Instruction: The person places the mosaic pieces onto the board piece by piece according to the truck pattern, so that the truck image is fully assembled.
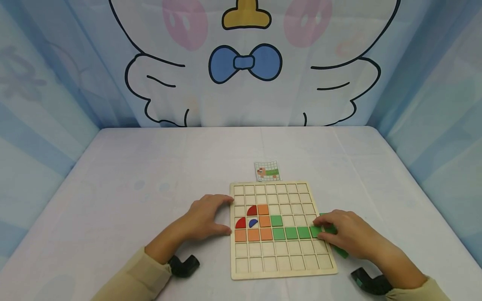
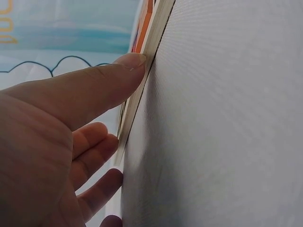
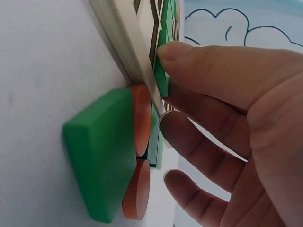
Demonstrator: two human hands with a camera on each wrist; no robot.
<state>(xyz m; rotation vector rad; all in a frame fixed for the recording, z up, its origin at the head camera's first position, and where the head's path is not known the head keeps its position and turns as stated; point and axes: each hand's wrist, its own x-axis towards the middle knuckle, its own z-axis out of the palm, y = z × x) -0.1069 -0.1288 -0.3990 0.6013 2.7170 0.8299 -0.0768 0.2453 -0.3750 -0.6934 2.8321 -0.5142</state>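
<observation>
A wooden grid board [image 1: 257,265] lies flat on the table, bearing several orange square tiles [image 1: 254,235], two red quarter-round pieces [image 1: 240,223], a blue half-round piece [image 1: 253,223] and several green square tiles [image 1: 291,233]. Against the board's left edge, my left hand [image 1: 205,217] rests its thumb and fingertips, spread apart. At the right end of the green row, my right hand [image 1: 350,234] pinches a green square tile [image 3: 162,80] between thumb and index finger. Beside the board, partly under that hand, lie loose green tiles [image 3: 102,156] and orange round-edged pieces [image 3: 137,189].
A small picture card [image 1: 267,171] with a coloured grid pattern lies just beyond the board's far edge. The white-covered table [image 1: 150,167] meets a printed curtain [image 1: 244,100] at the back, with more curtains at both sides.
</observation>
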